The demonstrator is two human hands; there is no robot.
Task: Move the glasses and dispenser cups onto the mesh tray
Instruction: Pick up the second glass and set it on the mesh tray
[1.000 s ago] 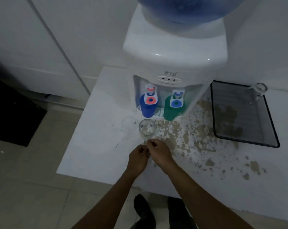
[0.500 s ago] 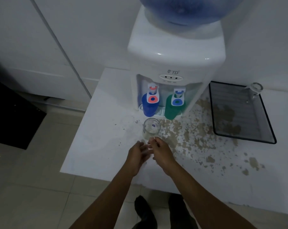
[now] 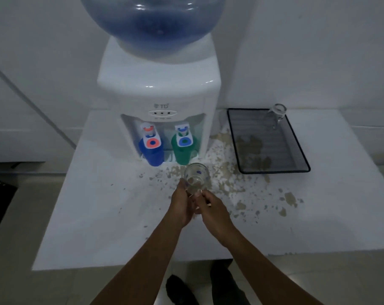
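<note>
A clear glass [image 3: 196, 178] with small blue dots is tilted above the white counter, in front of the dispenser. My left hand [image 3: 182, 204] grips its left side and base. My right hand [image 3: 213, 211] holds it from below at the right. A blue cup [image 3: 152, 155] stands under the red tap and a green cup [image 3: 183, 154] under the blue tap. The black mesh tray [image 3: 296, 150] lies to the right of the dispenser. A second clear glass [image 3: 278, 113] stands in the tray's far right corner.
The white water dispenser [image 3: 160, 91] carries a big blue bottle [image 3: 152, 25]. The counter [image 3: 103, 205] has chipped brown patches around the tray. Its front edge runs near my forearms, with the floor and my shoes below. White cabinet fronts stand to the left.
Both hands have closed around the glass and lifted it off the counter, tilting it and carrying it a little to the right. The camera has moved closer.
</note>
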